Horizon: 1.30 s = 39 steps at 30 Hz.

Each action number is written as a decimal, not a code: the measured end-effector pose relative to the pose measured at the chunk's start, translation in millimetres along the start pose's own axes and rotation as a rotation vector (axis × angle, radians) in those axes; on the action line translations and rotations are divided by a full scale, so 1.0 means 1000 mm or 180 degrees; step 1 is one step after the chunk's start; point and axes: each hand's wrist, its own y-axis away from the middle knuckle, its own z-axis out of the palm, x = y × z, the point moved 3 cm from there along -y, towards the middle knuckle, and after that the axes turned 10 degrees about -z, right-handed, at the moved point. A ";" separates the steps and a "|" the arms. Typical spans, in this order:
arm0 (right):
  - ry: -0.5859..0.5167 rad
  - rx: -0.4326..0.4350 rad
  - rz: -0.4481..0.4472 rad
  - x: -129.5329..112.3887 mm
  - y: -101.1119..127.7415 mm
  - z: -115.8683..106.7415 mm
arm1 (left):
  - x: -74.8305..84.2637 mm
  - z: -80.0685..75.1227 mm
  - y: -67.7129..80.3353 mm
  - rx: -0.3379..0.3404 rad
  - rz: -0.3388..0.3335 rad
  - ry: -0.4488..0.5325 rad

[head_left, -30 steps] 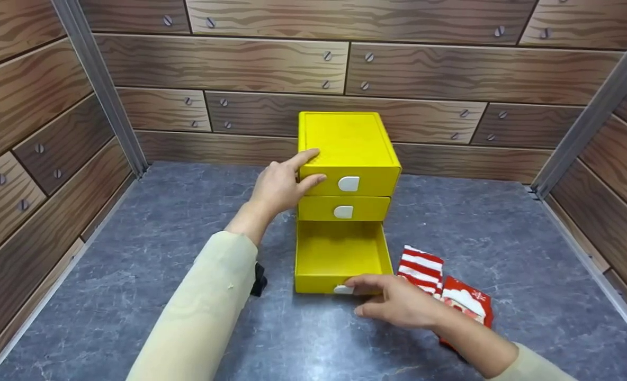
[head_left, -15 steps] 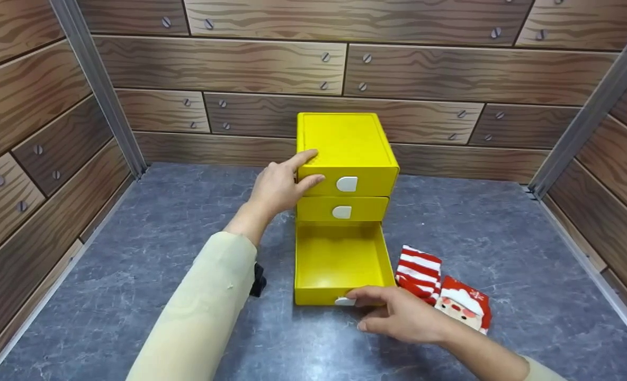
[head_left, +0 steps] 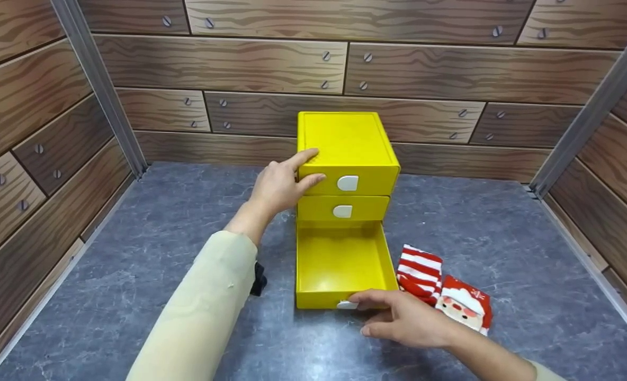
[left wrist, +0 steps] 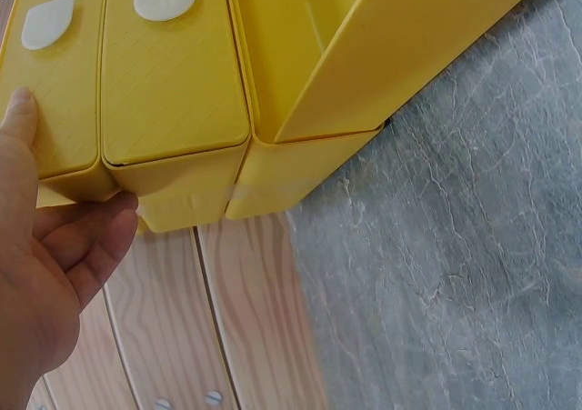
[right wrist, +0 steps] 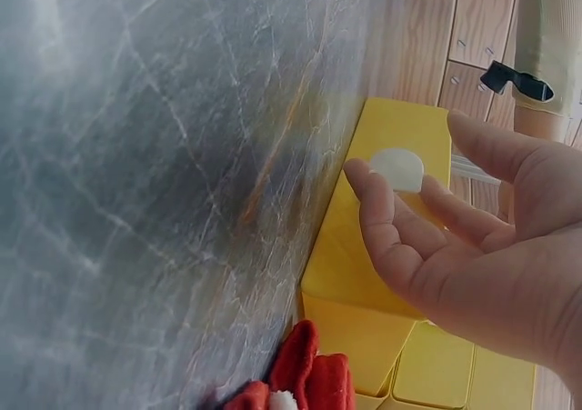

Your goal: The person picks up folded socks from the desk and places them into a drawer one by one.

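Observation:
A yellow three-drawer cabinet [head_left: 348,138] stands in the middle, its bottom drawer [head_left: 340,259] pulled out with nothing inside. My left hand [head_left: 279,185] holds the cabinet's upper left corner, thumb on the top drawer's front and other fingers on the top and side. Curled fingers of my right hand [head_left: 406,317] hook at the white handle [head_left: 347,305] of the bottom drawer, its thumb held apart. In the right wrist view those fingertips lie around the handle [right wrist: 397,169]. The upper two drawers [left wrist: 173,74] are closed.
Right of the drawer lie a red-and-white striped cloth item [head_left: 420,270] and a red one with a Santa face [head_left: 464,307], perhaps socks. Wood-patterned walls [head_left: 239,66] enclose the grey marbled tabletop [head_left: 186,211]. A black object [head_left: 259,279] shows beside my left sleeve.
The bottom drawer has slid further out toward me along with my right hand, mostly in the first half second. My left hand keeps its place on the cabinet.

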 end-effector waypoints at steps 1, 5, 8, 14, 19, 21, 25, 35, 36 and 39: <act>-0.0012 0.0001 0.0006 0.000 0.000 0.000 | 0.000 0.000 0.000 0.0000 -0.0001 -0.0003; -0.0095 -0.0001 -0.0015 0.002 0.003 -0.003 | 0.001 0.000 0.000 0.0001 0.0003 0.0001; -0.0054 0.0028 -0.0017 0.000 0.010 -0.011 | 0.001 0.000 0.000 0.0001 0.0020 0.0032; 0.0235 0.0274 -0.0217 -0.011 0.031 -0.043 | 0.003 -0.001 -0.001 0.0006 0.0033 0.0056; 0.0385 0.0705 -0.0444 -0.013 0.049 -0.082 | 0.002 -0.002 -0.001 0.0007 0.0033 0.0056; 0.0501 0.0972 -0.0488 -0.010 0.054 -0.097 | 0.001 -0.002 0.000 0.0011 0.0030 0.0052; 0.0708 0.1428 -0.0362 0.004 0.060 -0.122 | 0.000 -0.002 -0.001 0.0010 0.0007 0.0057; 0.0816 0.1377 0.0121 0.056 0.049 -0.145 | -0.001 0.000 -0.001 0.0000 -0.0002 0.0074; 0.0797 0.1336 0.0150 0.060 0.047 -0.146 | -0.001 0.000 0.000 -0.0001 -0.0004 0.0068; 0.0833 0.1192 0.0159 0.070 0.042 -0.145 | -0.001 0.000 0.000 -0.0007 -0.0005 0.0058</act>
